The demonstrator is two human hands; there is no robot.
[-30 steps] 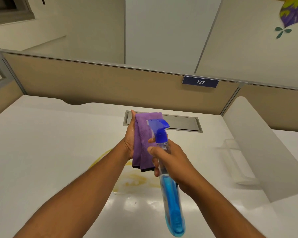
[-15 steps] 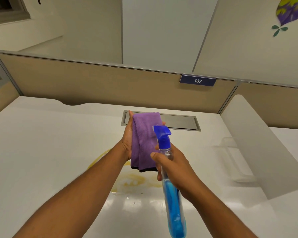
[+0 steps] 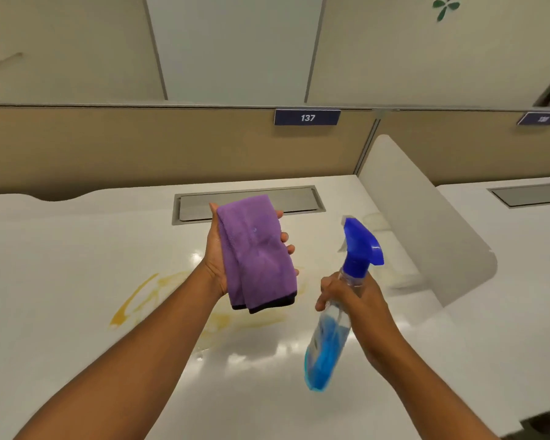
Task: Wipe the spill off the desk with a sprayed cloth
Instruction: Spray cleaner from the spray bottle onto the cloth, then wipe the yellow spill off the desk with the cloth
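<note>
A folded purple cloth (image 3: 256, 252) with a dark hem lies across my left hand (image 3: 215, 255), which grips it upright above the white desk (image 3: 61, 249); a darker damp patch shows on its face. My right hand (image 3: 351, 296) holds a clear spray bottle (image 3: 334, 331) with blue liquid and a blue trigger head, tilted, to the right of the cloth and apart from it. A yellow spill (image 3: 134, 300) streaks the desk below and left of the cloth; part of it is hidden by my left arm.
A grey cable hatch (image 3: 296, 198) is set into the desk behind the cloth. A white divider panel (image 3: 419, 223) stands at the right. A beige partition (image 3: 140, 147) with a sign "137" closes the back.
My right hand has pulled the spray bottle away to the right, out from in front of the cloth. The cloth now faces me with a wet patch. The head view has shifted right.
</note>
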